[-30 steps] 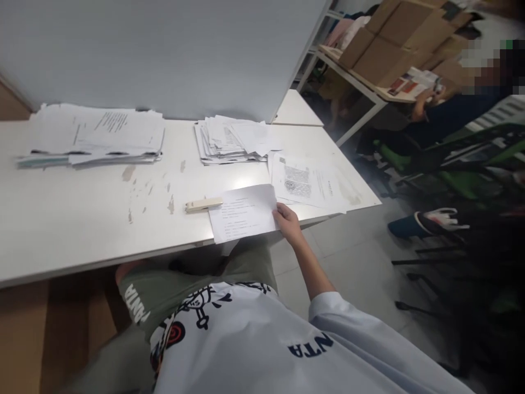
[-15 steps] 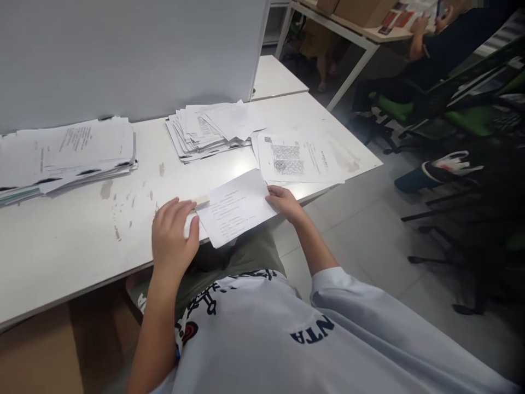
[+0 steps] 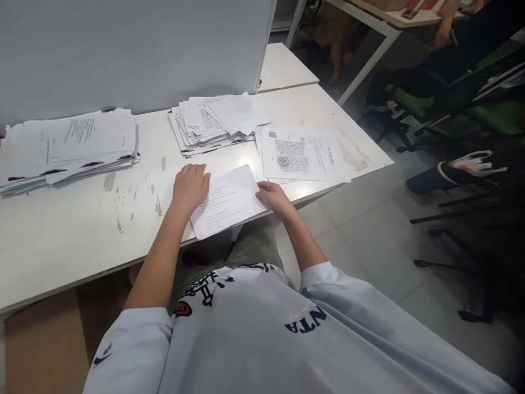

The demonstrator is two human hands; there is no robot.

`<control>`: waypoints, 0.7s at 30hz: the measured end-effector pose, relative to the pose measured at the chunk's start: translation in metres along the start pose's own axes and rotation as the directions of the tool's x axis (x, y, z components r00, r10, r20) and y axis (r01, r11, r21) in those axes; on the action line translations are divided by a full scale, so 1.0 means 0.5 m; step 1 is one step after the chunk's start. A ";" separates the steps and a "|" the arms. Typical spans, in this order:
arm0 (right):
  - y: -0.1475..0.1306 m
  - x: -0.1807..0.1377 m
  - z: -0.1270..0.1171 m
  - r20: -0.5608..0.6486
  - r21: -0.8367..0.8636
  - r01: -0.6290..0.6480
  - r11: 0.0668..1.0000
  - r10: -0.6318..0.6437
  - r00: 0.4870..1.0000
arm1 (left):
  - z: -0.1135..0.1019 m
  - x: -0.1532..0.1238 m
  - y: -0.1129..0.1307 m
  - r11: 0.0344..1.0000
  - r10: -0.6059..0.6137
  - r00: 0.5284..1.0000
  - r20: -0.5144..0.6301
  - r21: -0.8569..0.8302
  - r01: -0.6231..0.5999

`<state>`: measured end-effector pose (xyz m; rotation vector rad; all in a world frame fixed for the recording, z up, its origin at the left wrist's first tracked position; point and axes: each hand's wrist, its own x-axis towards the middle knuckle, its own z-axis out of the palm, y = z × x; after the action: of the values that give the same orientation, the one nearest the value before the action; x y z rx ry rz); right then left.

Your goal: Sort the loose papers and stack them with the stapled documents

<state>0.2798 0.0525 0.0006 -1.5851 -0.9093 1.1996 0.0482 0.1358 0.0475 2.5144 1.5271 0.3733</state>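
A printed sheet of paper (image 3: 227, 202) lies at the front edge of the white table (image 3: 61, 235), overhanging it slightly. My right hand (image 3: 275, 198) pinches the sheet's right edge. My left hand (image 3: 190, 186) rests curled over the sheet's top left corner, where the cream stapler lay; the stapler is now hidden under the fingers.
A thick paper stack (image 3: 69, 148) sits at the left, a fanned stack (image 3: 213, 123) in the middle, and loose printed sheets (image 3: 305, 156) at the right. A grey partition (image 3: 135, 49) backs the table. Another person (image 3: 451, 27) sits by green chairs (image 3: 410, 101) to the right.
My left hand came into view, reached the stapler and now covers it at the sheet's corner. The sheet has shifted slightly left; my right hand stays on its edge.
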 end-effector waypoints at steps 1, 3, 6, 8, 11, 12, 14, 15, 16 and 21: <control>0.002 -0.001 -0.001 -0.025 0.001 -0.010 1.000 0.011 1.000 | 0.009 0.008 -0.005 1.000 0.015 0.999 0.034 -0.010 -0.014; 0.007 -0.005 -0.004 -0.063 0.014 -0.017 1.000 0.017 0.998 | 0.028 0.015 -0.014 0.999 0.023 0.995 0.093 -0.042 -0.019; 0.012 -0.010 -0.004 -0.084 0.026 0.009 1.000 -0.007 0.996 | 0.047 0.009 -0.019 0.999 0.025 0.992 0.123 -0.039 -0.020; 0.014 -0.009 0.002 -0.082 0.029 0.019 0.999 -0.017 0.996 | 0.051 0.004 -0.017 0.999 0.039 0.992 0.116 -0.004 -0.039; 0.018 -0.003 0.013 -0.076 0.036 0.022 0.999 -0.019 0.997 | 0.048 0.006 -0.010 0.999 0.036 0.992 0.123 -0.017 -0.034; 0.020 -0.001 0.015 -0.078 0.039 0.028 0.999 -0.025 0.997 | 0.044 0.008 -0.010 0.999 0.023 0.991 0.129 -0.047 -0.017; 0.021 0.000 0.006 -0.116 0.044 0.048 0.998 -0.043 0.992 | 0.029 0.012 -0.018 0.985 -0.007 0.990 0.142 -0.170 0.031; 0.018 0.000 -0.006 -0.145 0.042 0.061 0.997 -0.054 0.988 | 0.019 0.011 -0.029 0.962 -0.025 0.990 0.140 -0.266 0.062; 0.012 0.001 -0.024 -0.191 0.040 0.071 0.997 -0.062 0.980 | 0.007 0.006 -0.046 0.924 -0.048 0.991 0.127 -0.370 0.092; -0.081 0.035 -0.126 -0.514 0.082 0.223 0.971 -0.150 0.845 | -0.047 -0.077 -0.209 0.847 -0.305 0.949 -0.077 -0.477 0.234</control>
<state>0.3440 0.0664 0.0406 -1.5491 -0.6013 0.6402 -0.0641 0.1497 0.0363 1.9098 1.5863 0.7922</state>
